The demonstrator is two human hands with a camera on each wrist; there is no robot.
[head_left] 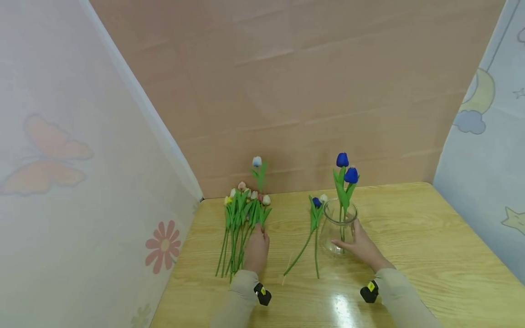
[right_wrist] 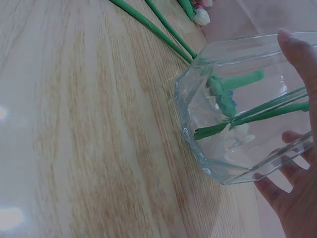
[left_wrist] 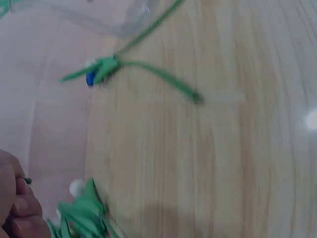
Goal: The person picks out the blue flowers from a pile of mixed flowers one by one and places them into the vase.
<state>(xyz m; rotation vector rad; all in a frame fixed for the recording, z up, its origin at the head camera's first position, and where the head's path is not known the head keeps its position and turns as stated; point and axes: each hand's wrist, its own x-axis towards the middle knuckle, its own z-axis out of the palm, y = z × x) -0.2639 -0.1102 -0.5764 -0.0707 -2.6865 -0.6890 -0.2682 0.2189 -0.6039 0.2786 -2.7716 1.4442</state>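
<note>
A clear glass vase [head_left: 328,234] is gripped from its right side by my right hand [head_left: 362,246], thumb and fingers spread round the wall. Two blue tulips [head_left: 351,175] stand in it, their stems [right_wrist: 267,116] visible through the glass. My left hand [head_left: 256,250] is curled over the pile of tulips [head_left: 235,223], and a green stem end pokes out of that fist [left_wrist: 22,203]. A pale blue-and-white tulip [head_left: 257,161] rises upright above the pile, apparently in the left hand's grip; its lower stem is hidden.
Left of the vase lie a blue tulip [head_left: 316,202] and a white tulip [head_left: 323,198], stems toward the front. The wooden table [head_left: 410,237] meets a brown backdrop [head_left: 307,114] behind, with patterned walls at both sides.
</note>
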